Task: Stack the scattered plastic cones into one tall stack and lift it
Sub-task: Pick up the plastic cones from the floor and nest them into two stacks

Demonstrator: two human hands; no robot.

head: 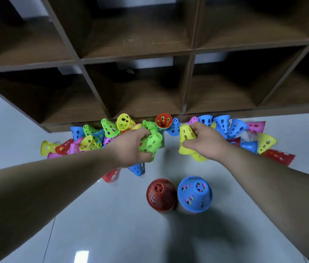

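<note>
Left hand (132, 147) is curled round a green cone (152, 144), and my right hand (203, 142) is gripping a yellow cone (186, 138) by its side, thumb low near the wide rim. Could be a second yellow one nested under it, hard to say.

Only one view, head cam looking down. Both cones are just in front of the wooden shelf (136, 52), about the middle of the loose pile (90, 143) that runs along the shelf's bottom edge on the floor (111, 215). Two upright stacks stand well out from the shelf, close to me: a red-topped stack (161, 194) and a blue-topped stack (195, 194), touching or nearly so.

So I reckon I'm mid-gathering, nowhere near the lift. Next move as I see it: carry each cone away from the shelf, wide end down, and drop it over a stack's top. Needs lining up straight or it jams crooked. Eventually those two stacks have to merge too.

Both arms are stretched forward, wrists angled in toward each other.
</note>
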